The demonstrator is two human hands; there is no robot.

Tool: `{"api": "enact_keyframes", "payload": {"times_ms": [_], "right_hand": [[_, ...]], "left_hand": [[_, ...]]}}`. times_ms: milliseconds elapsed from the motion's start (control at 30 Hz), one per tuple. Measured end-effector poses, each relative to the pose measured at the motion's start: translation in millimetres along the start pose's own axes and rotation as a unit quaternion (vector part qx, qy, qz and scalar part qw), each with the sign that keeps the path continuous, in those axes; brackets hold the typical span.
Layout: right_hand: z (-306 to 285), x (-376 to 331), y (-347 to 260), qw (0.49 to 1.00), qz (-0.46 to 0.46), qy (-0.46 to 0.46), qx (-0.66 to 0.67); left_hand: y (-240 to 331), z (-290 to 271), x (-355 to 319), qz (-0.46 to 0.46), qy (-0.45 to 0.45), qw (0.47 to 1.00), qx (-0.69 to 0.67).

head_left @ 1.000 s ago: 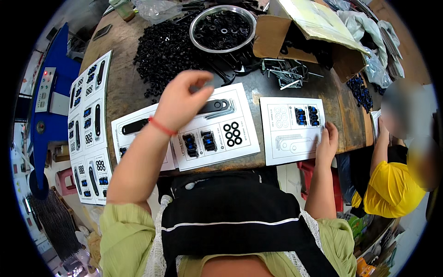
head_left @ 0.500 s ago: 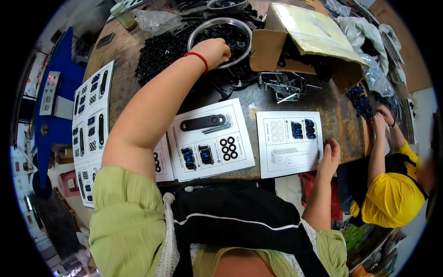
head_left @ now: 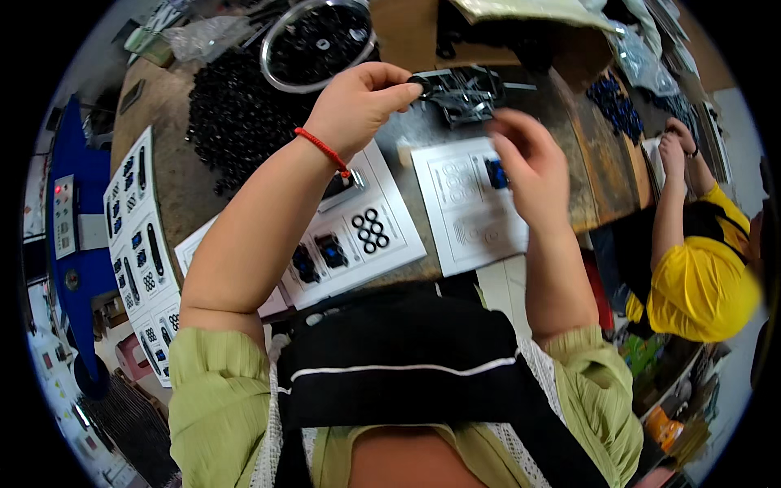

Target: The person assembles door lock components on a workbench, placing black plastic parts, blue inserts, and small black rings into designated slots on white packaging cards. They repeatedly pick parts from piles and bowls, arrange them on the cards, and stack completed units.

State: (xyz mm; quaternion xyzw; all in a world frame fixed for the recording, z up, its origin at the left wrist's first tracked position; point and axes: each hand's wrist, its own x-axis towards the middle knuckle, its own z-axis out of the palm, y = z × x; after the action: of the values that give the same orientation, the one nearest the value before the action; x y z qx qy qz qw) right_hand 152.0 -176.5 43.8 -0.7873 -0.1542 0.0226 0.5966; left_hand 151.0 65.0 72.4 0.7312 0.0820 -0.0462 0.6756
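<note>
My left hand [head_left: 351, 110], with a red cord at the wrist, pinches a small black ring [head_left: 421, 84] between thumb and fingertips. The ring is beside a heap of metal hex keys [head_left: 465, 96]. My right hand [head_left: 533, 167] is raised over the right-hand card; its fingers are a little blurred, the thumb stands apart, and nothing shows in them. Below it lies that white card [head_left: 455, 259] with outline drawings and blue-black parts [head_left: 495, 173], partly covered by the hand. Another card [head_left: 394, 259], under my left forearm, carries black rings [head_left: 370, 231] and blue-black parts.
Black rings fill a metal bowl [head_left: 267, 61], beside a pile of small black parts [head_left: 224, 118]. An open cardboard box [head_left: 407, 37] stands behind the hex keys. More cards [head_left: 142, 244] lie left. A co-worker in yellow [head_left: 700, 285] works at right, near blue parts [head_left: 616, 106].
My left hand has come away from the bowl toward the right, a black ring now in its fingertips. My right hand has left the card's right edge and risen over the card. The view has shifted.
</note>
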Motion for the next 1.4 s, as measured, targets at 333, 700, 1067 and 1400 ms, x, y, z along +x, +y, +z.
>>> {"api": "enact_keyframes", "payload": {"times_ms": [333,700,1067,1400], "right_hand": [[13,3,24,0.980,0.071,-0.162,-0.092],[16,-5,41,0.920,0.020,-0.138,-0.366],[18,-18,32,0.944,-0.031,-0.093,-0.315],[-1,-29,32,0.959,-0.003,-0.067,-0.274]], "left_hand": [[-40,32,-21,0.002,-0.111,0.961,0.252],[-52,52,-12,0.039,-0.078,0.843,0.531],[-15,-99,51,0.034,0.150,0.826,0.543],[-30,-105,81,0.023,0.062,0.804,0.590]]}}
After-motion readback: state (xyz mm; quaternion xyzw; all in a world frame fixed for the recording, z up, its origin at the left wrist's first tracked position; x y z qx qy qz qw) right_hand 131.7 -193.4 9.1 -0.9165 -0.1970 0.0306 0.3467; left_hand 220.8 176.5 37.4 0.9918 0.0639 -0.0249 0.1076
